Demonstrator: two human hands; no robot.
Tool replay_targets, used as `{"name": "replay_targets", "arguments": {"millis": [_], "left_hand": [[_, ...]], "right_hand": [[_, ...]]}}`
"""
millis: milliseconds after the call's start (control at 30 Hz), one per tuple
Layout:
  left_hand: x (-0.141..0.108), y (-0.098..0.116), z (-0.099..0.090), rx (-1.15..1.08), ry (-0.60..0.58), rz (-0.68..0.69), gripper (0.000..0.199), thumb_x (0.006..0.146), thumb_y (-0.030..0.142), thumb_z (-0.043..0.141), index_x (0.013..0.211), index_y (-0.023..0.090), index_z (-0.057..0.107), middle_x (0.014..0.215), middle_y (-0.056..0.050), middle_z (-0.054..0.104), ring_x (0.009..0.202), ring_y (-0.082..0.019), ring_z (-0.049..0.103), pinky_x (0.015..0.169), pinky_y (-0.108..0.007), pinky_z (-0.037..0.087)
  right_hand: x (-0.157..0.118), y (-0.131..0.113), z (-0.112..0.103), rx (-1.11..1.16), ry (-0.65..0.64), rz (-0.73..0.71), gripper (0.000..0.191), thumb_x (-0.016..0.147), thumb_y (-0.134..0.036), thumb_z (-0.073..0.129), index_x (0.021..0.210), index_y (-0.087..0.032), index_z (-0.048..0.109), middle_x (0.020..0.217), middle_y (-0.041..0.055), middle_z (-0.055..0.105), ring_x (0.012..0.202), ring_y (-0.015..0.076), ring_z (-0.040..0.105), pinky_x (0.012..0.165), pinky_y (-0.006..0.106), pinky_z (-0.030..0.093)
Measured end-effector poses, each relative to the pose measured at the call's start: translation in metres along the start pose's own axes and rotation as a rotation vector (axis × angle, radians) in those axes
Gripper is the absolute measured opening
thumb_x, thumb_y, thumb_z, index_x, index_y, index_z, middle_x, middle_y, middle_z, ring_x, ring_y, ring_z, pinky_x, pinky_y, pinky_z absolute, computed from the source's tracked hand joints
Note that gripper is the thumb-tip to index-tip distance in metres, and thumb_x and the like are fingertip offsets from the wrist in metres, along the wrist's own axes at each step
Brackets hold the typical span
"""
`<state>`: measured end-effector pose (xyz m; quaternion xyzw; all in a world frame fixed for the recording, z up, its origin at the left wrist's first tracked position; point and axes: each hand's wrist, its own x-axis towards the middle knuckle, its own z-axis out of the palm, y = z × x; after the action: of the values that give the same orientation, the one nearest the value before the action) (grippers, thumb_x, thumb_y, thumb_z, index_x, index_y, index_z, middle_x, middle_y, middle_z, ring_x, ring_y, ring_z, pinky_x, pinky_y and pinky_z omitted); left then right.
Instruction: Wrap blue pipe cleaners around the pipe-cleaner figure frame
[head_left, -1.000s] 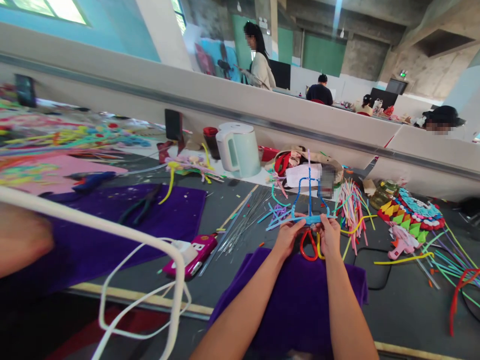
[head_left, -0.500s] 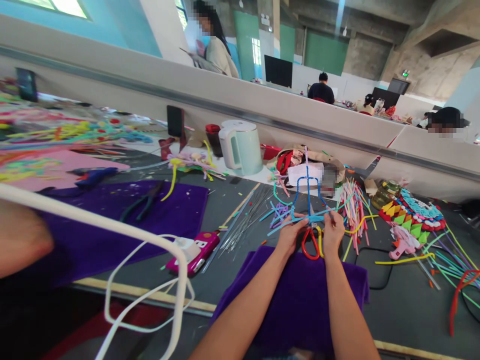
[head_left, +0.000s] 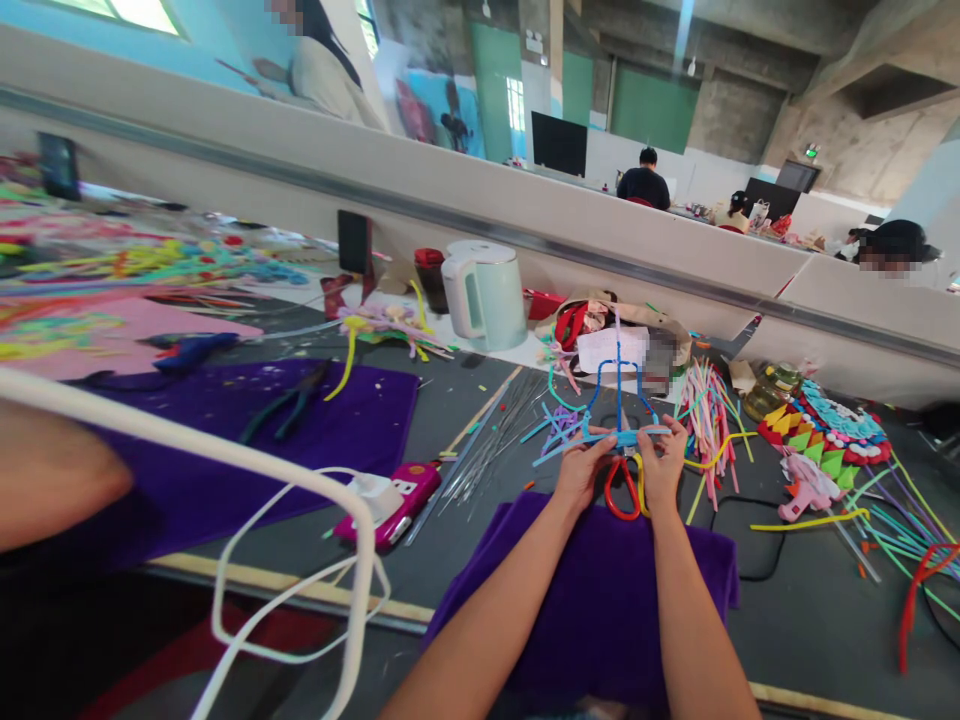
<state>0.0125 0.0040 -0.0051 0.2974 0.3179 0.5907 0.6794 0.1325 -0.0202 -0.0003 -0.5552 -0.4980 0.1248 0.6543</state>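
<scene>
left hand (head_left: pixel 579 472) and right hand (head_left: pixel 663 470) are raised side by side above the purple cloth (head_left: pixel 600 600) on the bench (head_left: pixel 810 610). both sets of fingers are clenched on the light blue crossbar of a blue pipe-cleaner frame (head_left: pixel 619 400), left at one end, right at the other. the frame stands upright between them. red and yellow loops (head_left: pixel 622 492) hang beneath it. loose pipe cleaners (head_left: pixel 705 405) lie just beyond the right hand. a pale green kettle (head_left: pixel 484 295) stands well apart.
</scene>
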Motion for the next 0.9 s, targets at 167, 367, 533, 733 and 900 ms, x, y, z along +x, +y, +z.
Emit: {"name": "replay_targets", "arguments": {"millis": [167,367,533,733,900], "left_hand": [[0.002,-0.001,0.0,-0.004,0.059,0.026,0.04,0.049,0.024,0.084,0.078,0.015,0.057,0.068,0.001,0.064,0.055,-0.013,0.06,0.051,-0.026,0.053],[0.008,-0.007,-0.005,0.042,0.092,0.053,0.042,0.048,0.026,0.083,0.078,0.015,0.056,0.063,0.003,0.061,0.052,-0.012,0.059,0.047,-0.023,0.049],[0.009,-0.01,-0.007,0.098,0.079,0.049,0.044,0.049,0.029,0.082,0.081,0.015,0.055,0.062,0.003,0.062,0.046,-0.011,0.056,0.048,-0.023,0.048],[0.006,-0.009,-0.006,0.196,0.082,0.094,0.041,0.054,0.03,0.079,0.082,0.015,0.054,0.062,0.002,0.063,0.048,-0.011,0.056,0.049,-0.023,0.047],[0.005,-0.012,-0.006,0.283,0.091,0.095,0.041,0.055,0.028,0.076,0.086,0.016,0.054,0.058,0.004,0.06,0.043,-0.01,0.053,0.047,-0.021,0.042]], "right_hand": [[-0.003,-0.01,-0.001,-0.218,0.044,-0.149,0.018,0.083,-0.032,0.058,0.085,-0.018,0.069,0.122,0.0121,0.044,0.111,0.0236,0.046,0.092,0.04,0.04],[-0.007,-0.016,-0.001,-0.371,-0.111,-0.32,0.016,0.087,-0.029,0.053,0.087,-0.022,0.067,0.104,0.0088,0.059,0.099,0.0217,0.05,0.089,0.039,0.036],[-0.007,-0.01,0.001,-0.405,-0.24,-0.34,0.019,0.09,-0.028,0.047,0.089,-0.02,0.064,0.086,0.006,0.066,0.085,0.0192,0.055,0.081,0.033,0.035],[-0.008,-0.007,0.003,-0.371,-0.238,-0.342,0.017,0.089,-0.026,0.049,0.091,-0.02,0.065,0.088,0.006,0.068,0.087,0.0193,0.057,0.082,0.033,0.035],[-0.008,-0.01,0.003,-0.413,-0.293,-0.371,0.018,0.088,-0.021,0.049,0.095,-0.02,0.066,0.088,0.0067,0.066,0.087,0.0195,0.055,0.081,0.033,0.037]]}}
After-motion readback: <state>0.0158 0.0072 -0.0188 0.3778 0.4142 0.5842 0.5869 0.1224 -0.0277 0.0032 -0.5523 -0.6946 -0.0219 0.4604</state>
